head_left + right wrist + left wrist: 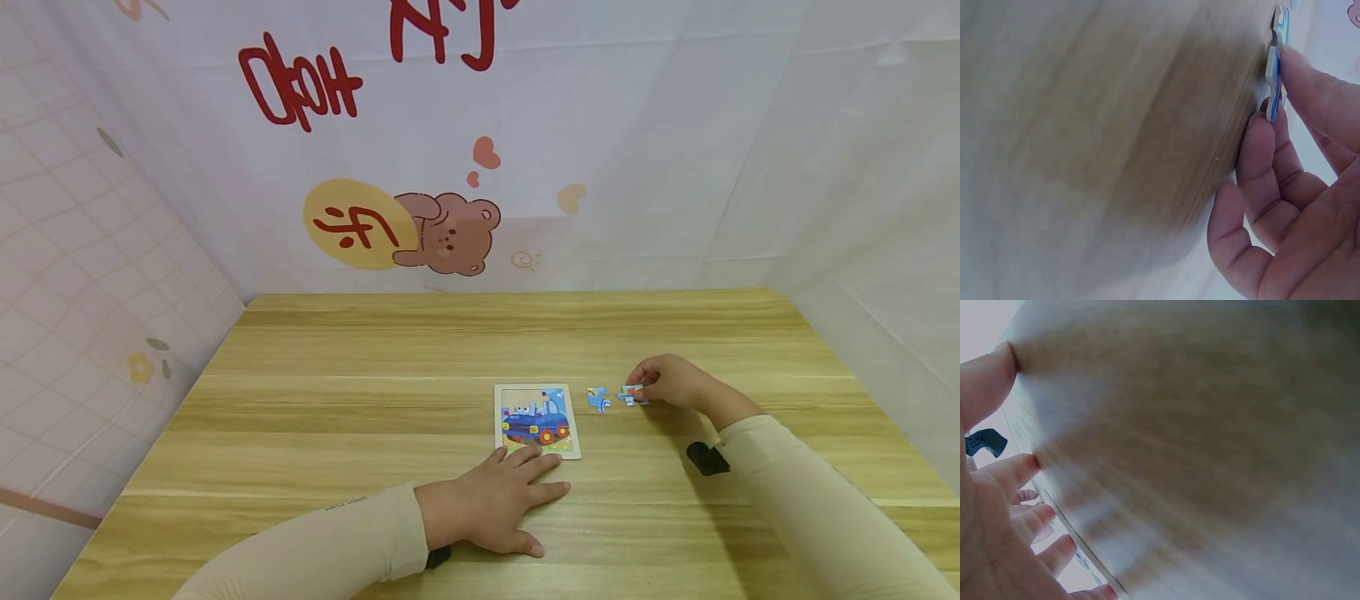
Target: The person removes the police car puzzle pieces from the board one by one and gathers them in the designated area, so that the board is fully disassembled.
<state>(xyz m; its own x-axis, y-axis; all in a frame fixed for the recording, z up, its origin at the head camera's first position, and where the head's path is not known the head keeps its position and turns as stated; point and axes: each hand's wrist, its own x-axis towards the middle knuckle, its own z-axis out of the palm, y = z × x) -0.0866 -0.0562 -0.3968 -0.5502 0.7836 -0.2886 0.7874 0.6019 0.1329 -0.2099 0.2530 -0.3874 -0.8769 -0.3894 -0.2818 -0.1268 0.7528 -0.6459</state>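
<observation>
A jigsaw puzzle of a blue car with red wheels sits in a white-bordered tray (pixel 575 442) on the table. Bare pale backing shows at the picture's upper left. My left hand (pixel 498 504) lies with fingers spread, its fingertips at the tray's near edge; in the left wrist view the fingers (pixel 1004 475) are straight. To the right of the tray, my right hand (pixel 671 382) pinches a blue puzzle piece (pixel 628 393) between thumb and fingers, low over the table. The right wrist view shows this piece (pixel 1274 81) tilted on edge. Another loose piece (pixel 597 399) lies between it and the tray.
The wood-grain table (pixel 337 358) reaches back to a white cloth backdrop (pixel 637 125) printed with a bear (pixel 453 233). Cloth also hangs along the left and right sides. A dark object (pixel 707 458) shows beside the right wrist.
</observation>
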